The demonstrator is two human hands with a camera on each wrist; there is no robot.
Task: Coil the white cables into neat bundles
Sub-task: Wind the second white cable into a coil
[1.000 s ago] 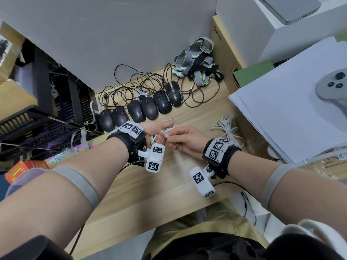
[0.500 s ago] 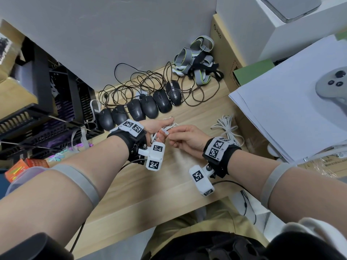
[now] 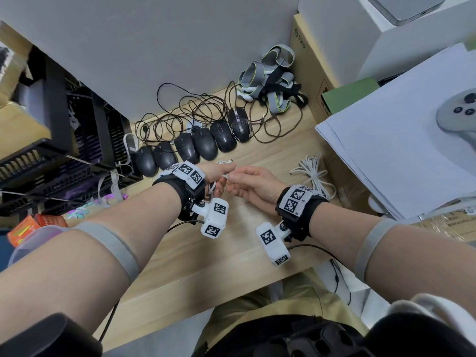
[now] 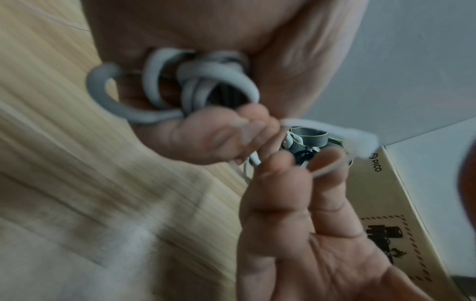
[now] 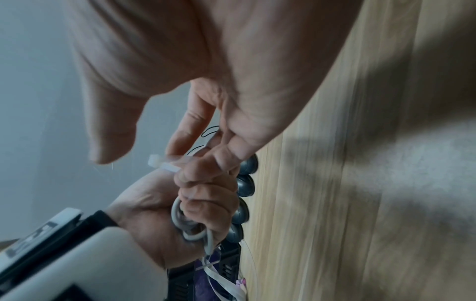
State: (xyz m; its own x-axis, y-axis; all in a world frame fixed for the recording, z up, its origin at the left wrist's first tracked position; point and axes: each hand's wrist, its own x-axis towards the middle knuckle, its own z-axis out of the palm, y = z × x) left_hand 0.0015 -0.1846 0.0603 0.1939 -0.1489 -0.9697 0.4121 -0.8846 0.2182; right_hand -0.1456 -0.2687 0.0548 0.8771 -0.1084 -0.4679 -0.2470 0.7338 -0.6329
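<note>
My left hand [image 3: 217, 173] grips a small coil of white cable [image 4: 195, 85], with its fingers [image 4: 206, 138] curled round the loops. The coil [image 5: 190, 226] also shows in the right wrist view, bunched inside the left fist. My right hand [image 3: 247, 181] meets the left hand above the desk and pinches the cable's free end, a white plug [image 5: 165, 164], at the left fingertips. A cable strand crosses the right fingertips [image 4: 324, 169]. A second white cable [image 3: 315, 175] lies loosely bundled on the wooden desk [image 3: 231, 248], just right of my right hand.
Several black mice [image 3: 203, 143] with tangled dark cords [image 3: 185, 112] lie in a row behind my hands. Grey straps [image 3: 270, 78] lie by a cardboard box [image 3: 309, 73]. White paper sheets [image 3: 386, 150] with a grey controller [image 3: 461, 112] cover the right. Black racks [image 3: 64, 150] stand on the left.
Both hands have stayed together over the desk and shifted slightly away from me. The right fingers keep working the cable end against the left hand's coil.
</note>
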